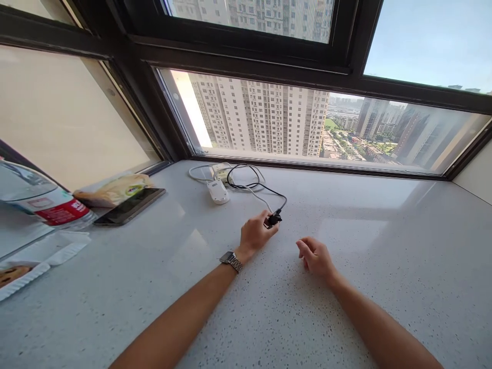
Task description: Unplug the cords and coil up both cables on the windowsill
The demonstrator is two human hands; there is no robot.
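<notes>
My left hand, with a watch on its wrist, grips a black plug between thumb and fingers just above the counter. A black cord runs from the plug back into a loose tangle near the window. Also reaching my left hand is a white cord; its end is hidden there. To the right, my right hand is loosely curled close to the counter, and I see nothing in its fingers. A white adapter-like block lies beyond my left hand, beside the coiled cords.
The speckled white counter meets a dark window frame at the back. On the left are a dark phone, a yellowish package, a red-labelled clear bottle and a white tray holding a cookie.
</notes>
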